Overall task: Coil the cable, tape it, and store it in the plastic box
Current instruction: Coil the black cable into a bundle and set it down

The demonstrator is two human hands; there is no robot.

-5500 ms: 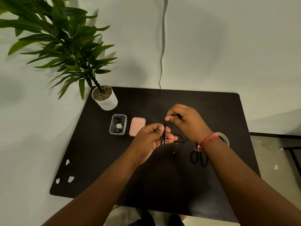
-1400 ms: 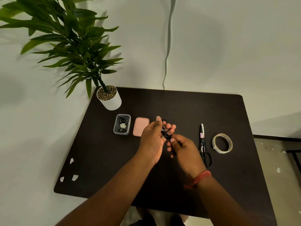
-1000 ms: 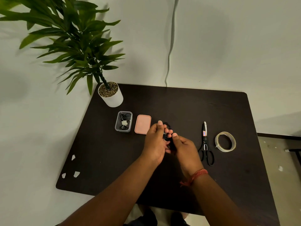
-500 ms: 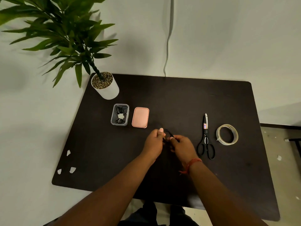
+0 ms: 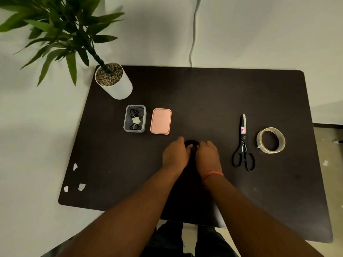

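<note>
A small black coil of cable [image 5: 191, 143] rests low on the dark table [image 5: 204, 101], held between both hands. My left hand [image 5: 175, 154] grips its left side and my right hand [image 5: 207, 154] its right side; most of the coil is hidden by fingers. The clear plastic box [image 5: 127, 125] stands open to the upper left and holds taped black cables. Its pink lid [image 5: 160, 121] lies flat beside it. To the right lie black-handled scissors [image 5: 242, 145] and a roll of clear tape [image 5: 271, 140].
A potted plant in a white pot [image 5: 118, 88] stands at the table's back left corner. Three small scraps of tape [image 5: 75, 166] stick near the left front edge. A grey cord [image 5: 193, 32] hangs down the wall behind.
Both hands have sunk from mid-air down to the table top with the cable, which went from loose loops to a tight small coil. The camera has tilted down.
</note>
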